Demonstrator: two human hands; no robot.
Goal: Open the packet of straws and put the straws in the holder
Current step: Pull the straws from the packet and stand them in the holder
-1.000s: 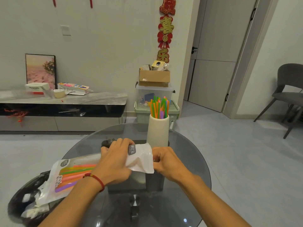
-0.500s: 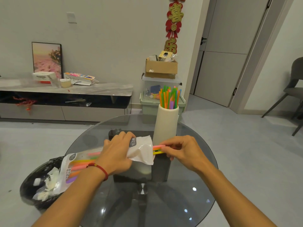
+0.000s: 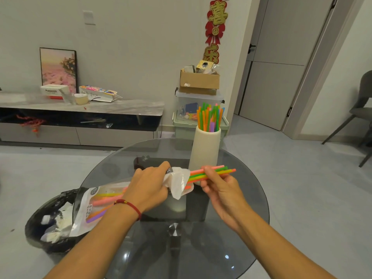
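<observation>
Straws point(image 3: 211, 172), a small bundle, half out of the packet point(image 3: 104, 202) mouth. Head view: right hand point(image 3: 219, 186) pinches the bundle just outside the mouth; left hand point(image 3: 149, 188) grips the packet neck behind it. Holder point(image 3: 205, 154) stands just beyond the pinch, already part full. Risk: a loose pinch lets straws fan out and drop onto the glass table point(image 3: 231, 228); crowded holder may reject some.

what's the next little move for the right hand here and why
Probably keep pulling right until the bunch of straws clears the packet: the right hand pinches it, its tail end sits inside the mouth, and the left hand grips the packet.
</observation>
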